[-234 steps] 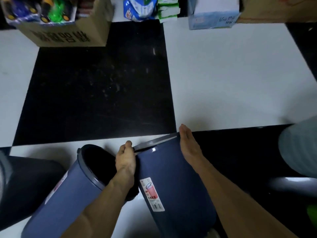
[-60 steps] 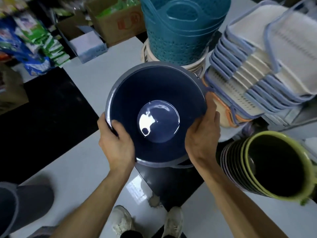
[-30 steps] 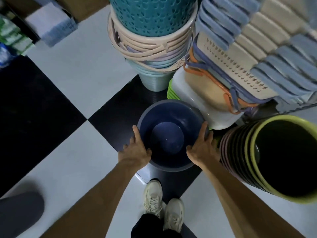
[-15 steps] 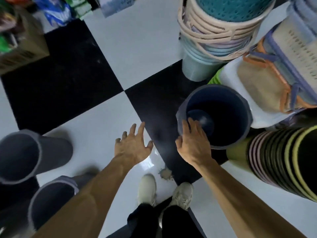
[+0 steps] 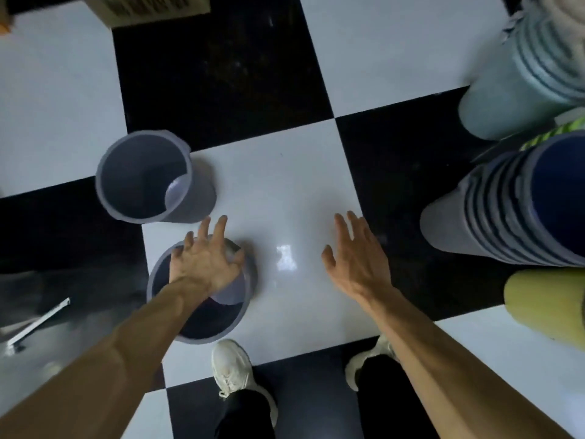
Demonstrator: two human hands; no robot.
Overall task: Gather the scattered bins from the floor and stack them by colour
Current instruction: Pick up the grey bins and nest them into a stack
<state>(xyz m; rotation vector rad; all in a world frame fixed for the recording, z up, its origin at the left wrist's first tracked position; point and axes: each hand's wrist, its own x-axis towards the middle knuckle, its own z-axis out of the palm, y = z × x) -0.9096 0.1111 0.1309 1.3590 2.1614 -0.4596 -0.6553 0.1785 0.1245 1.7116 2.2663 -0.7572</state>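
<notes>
Head view, checkered floor [image 5: 278, 191], stacked bins [image 5: 506, 213] right

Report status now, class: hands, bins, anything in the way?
Left hand open over near grey bin, fingers at its rim. Right hand open, empty. Second grey bin beyond. Nothing in the way.

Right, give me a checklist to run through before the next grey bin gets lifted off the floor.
1. Left hand over the near round grey plastic bin: ok.
2. Fingers curled on its rim: not ok, they are spread.
3. Right hand free: ok, open, holding nothing.
4. Near bin upright, mouth up: ok.
5. Second grey plastic bin clear of the near one: ok, apart.
6. Stack of dark blue bins at right matches grey colour: cannot tell.
</notes>
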